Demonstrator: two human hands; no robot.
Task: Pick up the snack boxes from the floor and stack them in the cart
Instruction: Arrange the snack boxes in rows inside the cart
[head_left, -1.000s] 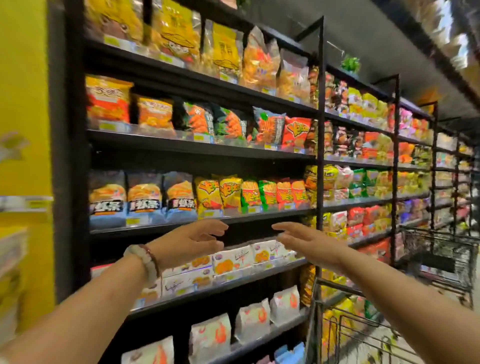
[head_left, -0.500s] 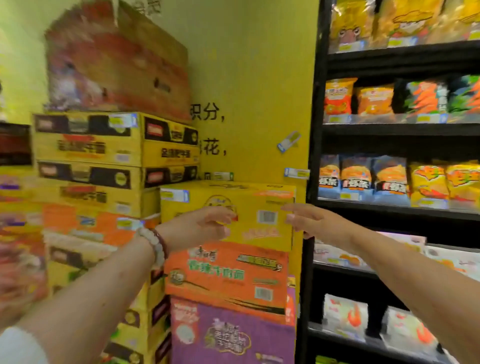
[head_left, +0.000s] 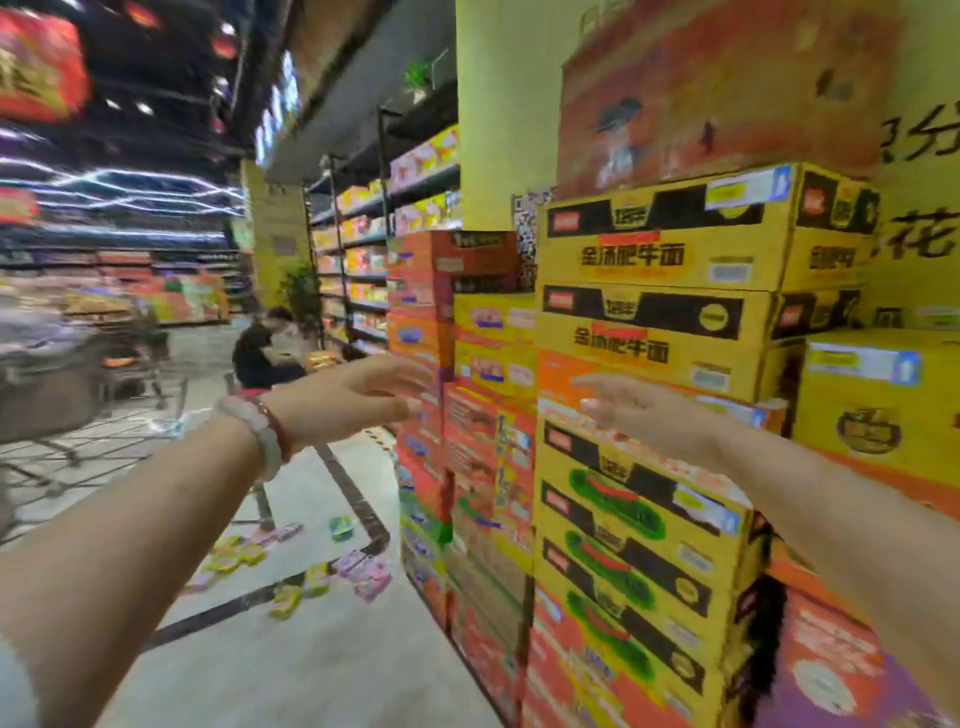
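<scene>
On the floor, low and left of centre, the snack boxes (head_left: 317, 564) lie scattered near the foot of the stacked cartons (head_left: 644, 467). Our left hand (head_left: 348, 397) and right hand (head_left: 639, 415) hang spread and empty, well above them. We should bend down and take one box flat. The cart (head_left: 47, 395) at far left is blurred; we cannot tell its contents.

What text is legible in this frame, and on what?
"金汤肥牛面": front of the upper yellow cardboard carton.
"金汤肥牛面": front of the second yellow cardboard carton directly below it.
"分" and "花": black characters on the yellow wall, cut off at the frame's right edge.
QR code sticker on that wall: not scannable.
Black-panel logos, barcode labels, orange and red cartons, small floor boxes: too blurred to read.
</scene>
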